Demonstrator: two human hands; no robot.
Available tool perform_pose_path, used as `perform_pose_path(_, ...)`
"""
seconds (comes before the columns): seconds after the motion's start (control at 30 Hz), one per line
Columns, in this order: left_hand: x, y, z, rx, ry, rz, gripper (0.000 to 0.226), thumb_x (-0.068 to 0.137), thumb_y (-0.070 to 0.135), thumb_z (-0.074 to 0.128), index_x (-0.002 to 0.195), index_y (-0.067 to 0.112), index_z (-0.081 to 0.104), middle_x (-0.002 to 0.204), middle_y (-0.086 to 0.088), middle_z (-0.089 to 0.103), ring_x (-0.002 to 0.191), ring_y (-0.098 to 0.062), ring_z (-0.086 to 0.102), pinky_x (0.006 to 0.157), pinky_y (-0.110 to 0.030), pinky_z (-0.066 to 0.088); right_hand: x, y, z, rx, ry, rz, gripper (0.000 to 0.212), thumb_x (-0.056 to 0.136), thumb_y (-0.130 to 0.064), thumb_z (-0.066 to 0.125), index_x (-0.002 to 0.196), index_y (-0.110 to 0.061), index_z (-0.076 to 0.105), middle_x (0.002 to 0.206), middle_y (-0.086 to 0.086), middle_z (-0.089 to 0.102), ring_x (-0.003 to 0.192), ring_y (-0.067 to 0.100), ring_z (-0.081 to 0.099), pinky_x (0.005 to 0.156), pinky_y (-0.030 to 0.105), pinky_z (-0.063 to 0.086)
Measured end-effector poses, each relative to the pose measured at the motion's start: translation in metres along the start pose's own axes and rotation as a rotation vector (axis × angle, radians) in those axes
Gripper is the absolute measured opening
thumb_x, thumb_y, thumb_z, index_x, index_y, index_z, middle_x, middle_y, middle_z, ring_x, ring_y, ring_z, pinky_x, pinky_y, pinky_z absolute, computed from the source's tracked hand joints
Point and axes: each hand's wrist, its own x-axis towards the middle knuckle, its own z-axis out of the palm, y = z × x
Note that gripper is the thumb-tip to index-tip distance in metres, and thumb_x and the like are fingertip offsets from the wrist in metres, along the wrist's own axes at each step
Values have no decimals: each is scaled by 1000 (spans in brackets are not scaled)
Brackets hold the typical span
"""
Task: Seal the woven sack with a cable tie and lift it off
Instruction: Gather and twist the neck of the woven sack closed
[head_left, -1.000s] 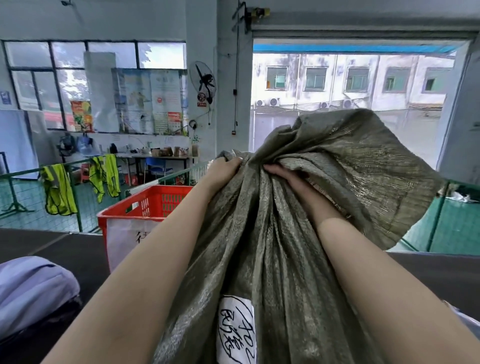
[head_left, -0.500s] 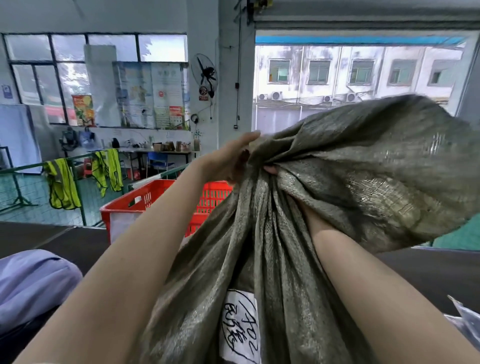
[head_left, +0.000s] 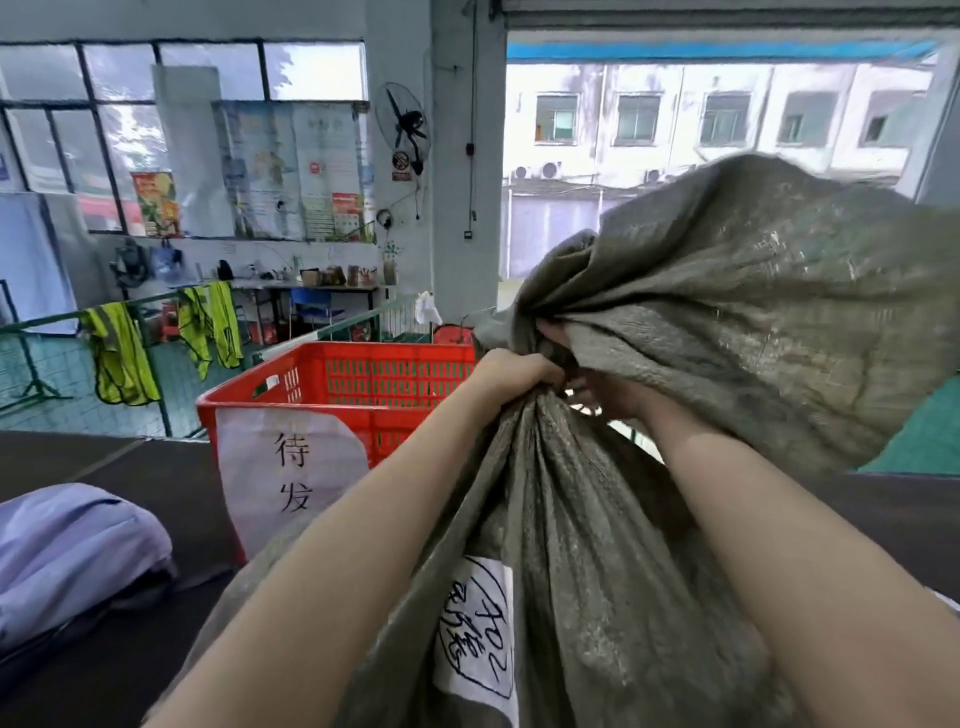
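Observation:
A grey-green woven sack (head_left: 582, 545) stands upright right in front of me, with a white handwritten label (head_left: 480, 629) on its side. Its mouth is gathered into a tight neck at mid frame, and the loose top flap (head_left: 753, 312) billows up to the right. My left hand (head_left: 511, 371) is closed around the neck from the left. My right hand (head_left: 605, 397) grips the neck from the right, partly hidden under the flap. No cable tie shows in the view.
A red plastic crate (head_left: 332, 387) with a white paper sign stands just behind and left of the sack on the dark table (head_left: 145, 467). A pale lilac bundle (head_left: 67, 551) lies at lower left. Green railings with yellow vests (head_left: 122, 358) run behind.
Both hands have squeezed the sack's mouth into a tighter neck and shifted it to the right. The flap has swung further right, uncovering the red crate and its sign.

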Motion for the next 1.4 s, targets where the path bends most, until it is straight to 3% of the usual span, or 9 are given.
perform_pose_path(0.1,1,-5,10,-75,63,-56,44,70,16,64,110,-2,64,113,-14,66,101,-24,62,88,-33,48,-25,-7,10,-195,-106,26,20,93,-33,47,78,-19,50,53,-13,65,40,-4,54,42,9,38)
perform_pose_path(0.27,27,-17,19,-8,13,-87,66,50,21,57,109,-6,64,117,-26,63,97,-33,63,82,-39,49,-79,-17,7,-257,-197,-39,21,88,-43,51,95,-28,64,91,-14,72,85,5,66,94,29,48)
perform_pose_path(0.47,5,-7,26,149,-276,-143,8,61,8,49,53,8,47,40,-3,48,34,-17,43,42,-14,31,-75,-44,-9,469,384,-415,64,75,-65,57,115,-15,62,112,7,68,107,24,62,98,42,48)
perform_pose_path(0.6,6,-22,16,267,-385,-207,26,75,0,41,50,9,41,31,2,43,26,-12,39,36,-12,28,-43,7,-31,19,690,-178,97,60,-80,56,131,-14,54,133,6,57,119,23,56,107,37,41)
perform_pose_path(0.7,5,-38,10,428,-396,-271,31,83,4,41,53,8,47,27,3,49,21,-10,44,32,-8,32,-44,58,-47,-412,218,326,61,87,-59,42,116,-9,61,110,10,63,63,12,66,62,21,53)
perform_pose_path(0.97,12,-42,5,446,-325,-281,31,85,6,41,54,8,46,36,-2,52,25,-10,45,32,-10,30,-86,-17,-32,-655,-307,522,93,79,-77,9,108,-7,63,88,6,67,74,18,60,68,27,45)
perform_pose_path(1.13,14,-40,17,578,-269,-216,28,83,13,53,105,-1,64,90,-9,58,77,-22,59,62,-23,44,-90,-73,35,-1140,197,-197,38,90,-38,51,93,-6,72,75,8,65,68,20,59,65,23,51)
perform_pose_path(1.2,12,-40,20,636,-253,-203,36,82,16,56,114,-1,62,99,-11,58,89,-24,60,72,-25,42,-79,-61,51,-1084,500,-533,37,92,-35,43,114,-14,65,114,12,64,105,26,59,95,33,46)
perform_pose_path(1.4,3,-45,19,805,-232,-179,46,78,28,60,117,5,60,122,-14,61,105,-28,60,78,-26,44,-49,35,25,-861,4,285,78,89,-68,19,141,-15,43,148,11,42,133,25,42,112,36,28)
